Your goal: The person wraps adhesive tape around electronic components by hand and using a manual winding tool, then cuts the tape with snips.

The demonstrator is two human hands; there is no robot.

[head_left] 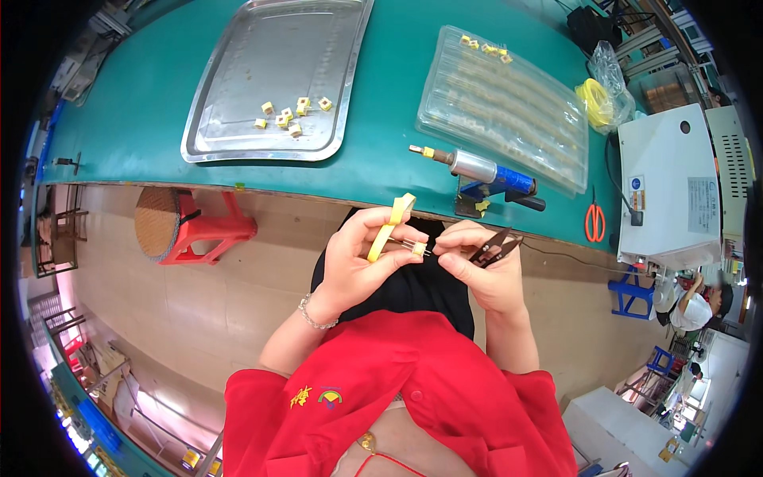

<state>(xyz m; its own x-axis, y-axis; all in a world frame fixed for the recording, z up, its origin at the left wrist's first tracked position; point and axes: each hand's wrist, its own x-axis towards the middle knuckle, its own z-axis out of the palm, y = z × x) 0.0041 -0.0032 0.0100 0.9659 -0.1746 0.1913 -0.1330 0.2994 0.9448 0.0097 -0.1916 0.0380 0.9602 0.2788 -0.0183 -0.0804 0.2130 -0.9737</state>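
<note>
Close to the table's front edge, both my hands are raised and nearly meet. My left hand [358,253] pinches a small yellow transformer [418,249] with thin metal pins between thumb and fingers. A strip of yellow tape [383,237] loops up across the fingers of that same hand. Black thread snips [494,249] lie in my right hand [489,278], their blades pointing up and away to the right. The right thumb and forefinger are pressed together beside the transformer's pins; whether they grip a pin or wire is too small to tell.
On the green table [389,79], a metal tray [270,63] holds several yellow transformers [284,119]. A clear plastic tray [445,83] carries more. Nearby are a blue-and-silver motor tool [481,169], orange-handled scissors [594,221], a yellow coil [593,103] and a white machine [664,175]. A red stool [213,230] stands left.
</note>
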